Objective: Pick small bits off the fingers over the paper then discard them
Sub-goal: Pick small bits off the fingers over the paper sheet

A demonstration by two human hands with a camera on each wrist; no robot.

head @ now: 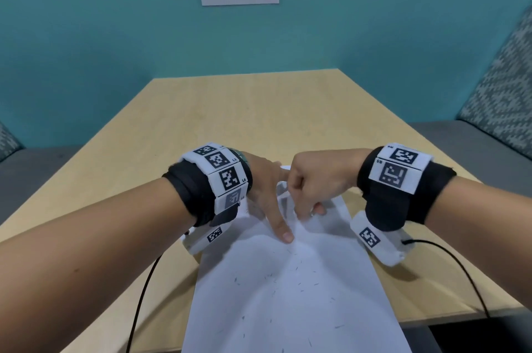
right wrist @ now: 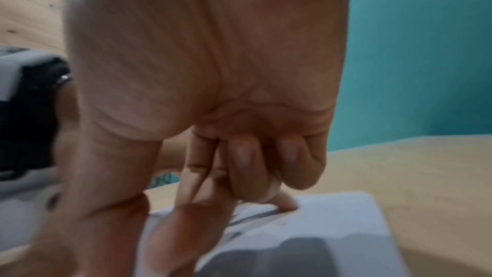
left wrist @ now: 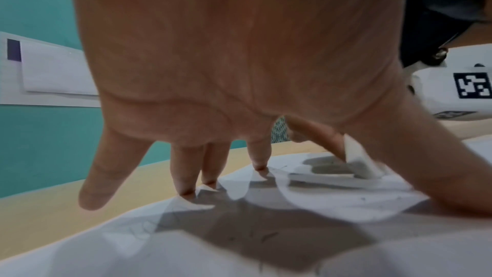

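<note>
Both hands (head: 290, 188) fingers-down on paper (head: 290, 295)

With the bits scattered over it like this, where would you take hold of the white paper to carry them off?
Take the paper by its two long side edges and curl them upward into a trough. It lies flat on the table, and the bits sit mid-sheet, so lifting one end would likely spill them.

On the table (head: 201, 111) lies 1 sheet of white paper (head: 288, 309), strewn with dozens of small dark bits (head: 299, 285), too fine to count exactly. 2 hands are above it, 1 left hand (head: 263, 183) and 1 right hand (head: 312, 180). Each wrist carries 1 marker band, 2 in all, and 2 black cables trail off the near table edge.
</note>
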